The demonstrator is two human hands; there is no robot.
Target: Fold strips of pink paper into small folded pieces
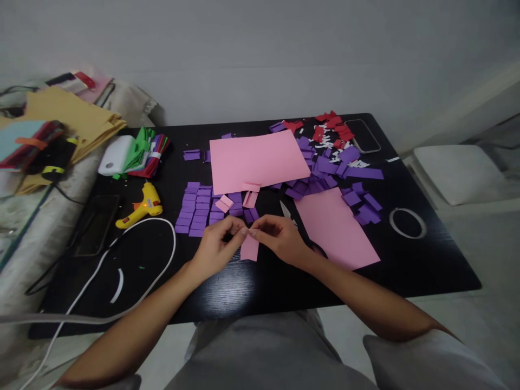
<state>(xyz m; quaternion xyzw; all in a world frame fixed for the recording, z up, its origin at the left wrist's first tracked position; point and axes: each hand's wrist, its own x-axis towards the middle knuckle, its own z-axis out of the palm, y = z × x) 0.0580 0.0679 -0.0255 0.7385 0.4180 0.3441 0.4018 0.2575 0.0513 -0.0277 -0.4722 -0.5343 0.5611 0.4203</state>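
Between the fingertips of my left hand (221, 242) and my right hand (280, 238) is a small pink paper piece (249, 250), pinched at its top edge by both. Just beyond my fingers lie a folded pink paper piece (224, 203) and a standing folded one (251, 199). Rows of folded purple paper pieces (195, 211) sit to the left of them. A pair of scissors (285, 210) is beside my right hand, partly hidden by it. One large pink sheet (255, 160) lies at the back, and another pink sheet (337, 230) lies near my right forearm.
A yellow glue gun (142, 206) with a white cable (173, 238) rests at left, near a dark phone-like slab (96, 225). Purple pieces (325, 165), red scraps (339, 127) and a tape ring (407, 223) are on the right. Coloured paper bundles (148, 157) stand at back left.
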